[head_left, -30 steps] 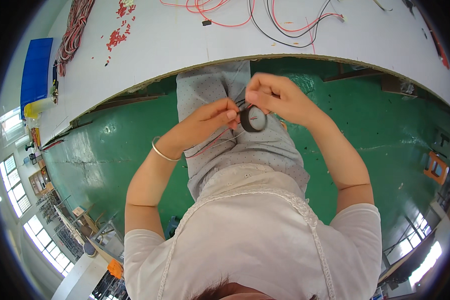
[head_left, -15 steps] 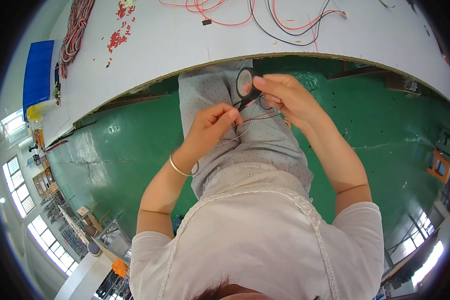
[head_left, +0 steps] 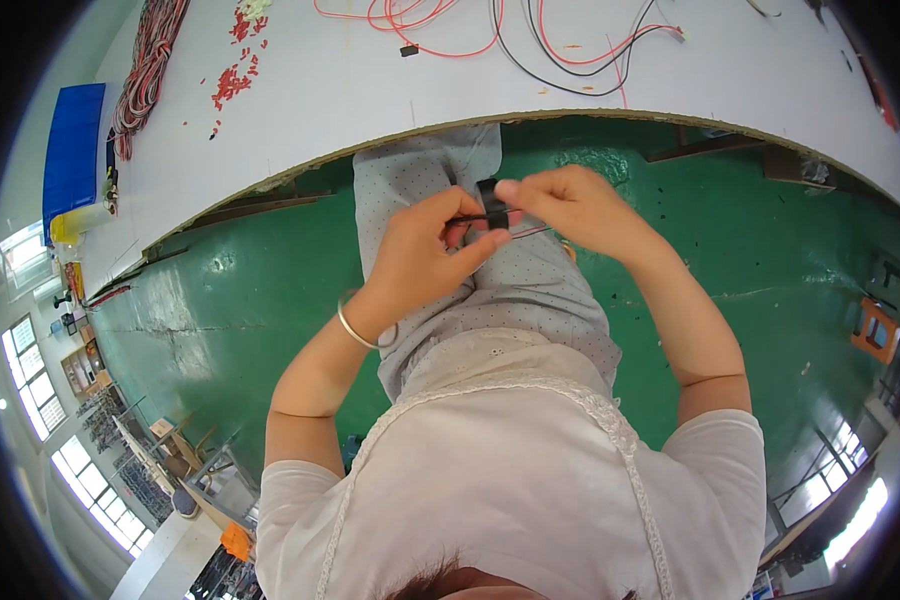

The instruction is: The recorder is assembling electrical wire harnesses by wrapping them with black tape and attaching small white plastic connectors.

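Observation:
Above my lap, my left hand (head_left: 420, 248) is closed around thin wires (head_left: 532, 232), its thumb stretched toward the roll. A roll of black tape (head_left: 492, 204) stands edge-on between my two hands, close to the left fingers. My right hand (head_left: 582, 212) pinches at the roll's right side, thumb against it. The wires, dark and reddish, run past beneath the roll toward the right hand. Exactly where the tape meets the wires is hidden by my fingers.
Ahead is a white table (head_left: 350, 110) with a curved front edge. On it lie red and black wires (head_left: 545, 70), small red pieces (head_left: 232, 85), a black connector (head_left: 409, 50) and a wire bundle (head_left: 148, 80). A blue bin (head_left: 73, 150) stands at the left.
The tape roll has come down toward my left hand and turned edge-on. My left fingers have opened out around it, and my right hand has lowered slightly.

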Tool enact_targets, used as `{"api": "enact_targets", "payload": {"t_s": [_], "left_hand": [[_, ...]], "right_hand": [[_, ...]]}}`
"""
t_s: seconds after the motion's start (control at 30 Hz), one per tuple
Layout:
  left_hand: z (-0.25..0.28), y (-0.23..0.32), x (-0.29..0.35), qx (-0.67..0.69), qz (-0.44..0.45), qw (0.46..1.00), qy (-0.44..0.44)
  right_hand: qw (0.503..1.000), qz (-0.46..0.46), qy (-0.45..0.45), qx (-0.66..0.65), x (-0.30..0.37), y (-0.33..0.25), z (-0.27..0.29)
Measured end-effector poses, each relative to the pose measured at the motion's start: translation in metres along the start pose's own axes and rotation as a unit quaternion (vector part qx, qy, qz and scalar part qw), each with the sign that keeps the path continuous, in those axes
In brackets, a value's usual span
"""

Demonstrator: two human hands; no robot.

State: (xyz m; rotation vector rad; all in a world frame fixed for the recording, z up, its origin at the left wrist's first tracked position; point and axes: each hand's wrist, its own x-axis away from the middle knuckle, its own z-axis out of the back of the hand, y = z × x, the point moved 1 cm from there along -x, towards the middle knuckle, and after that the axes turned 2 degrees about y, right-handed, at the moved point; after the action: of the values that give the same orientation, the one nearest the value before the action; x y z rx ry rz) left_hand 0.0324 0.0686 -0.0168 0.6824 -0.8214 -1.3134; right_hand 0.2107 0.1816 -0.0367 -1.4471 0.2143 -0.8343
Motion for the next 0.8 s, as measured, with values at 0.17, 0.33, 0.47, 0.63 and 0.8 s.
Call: {"api": "enact_targets", "payload": {"t_s": [0.17,0.33,0.47,0.63,0.8], "left_hand": [[-0.016,0.002,0.009,-0.093,-0.116,0.984,0.094],[-0.003,-0.019,0.016,0.251,0.066,0.965,-0.034],[0.01,-0.017,0.012,0.465,0.245,0.828,-0.192],[-0.001,-0.015,0.001,0.372,0.181,0.892,-0.179],[-0.014,0.002,0.002,-0.058,-0.087,0.994,0.045]], "right_hand": [[0.987,-0.024,-0.051,-0.149,-0.009,0.006,-0.004],[0.963,-0.028,-0.001,-0.269,0.003,0.008,-0.008],[0.946,0.063,-0.091,-0.304,0.009,0.013,0.009],[0.997,0.012,0.032,-0.073,0.012,0.002,0.005],[0.998,-0.066,-0.005,0.02,0.007,0.008,0.001]]}}
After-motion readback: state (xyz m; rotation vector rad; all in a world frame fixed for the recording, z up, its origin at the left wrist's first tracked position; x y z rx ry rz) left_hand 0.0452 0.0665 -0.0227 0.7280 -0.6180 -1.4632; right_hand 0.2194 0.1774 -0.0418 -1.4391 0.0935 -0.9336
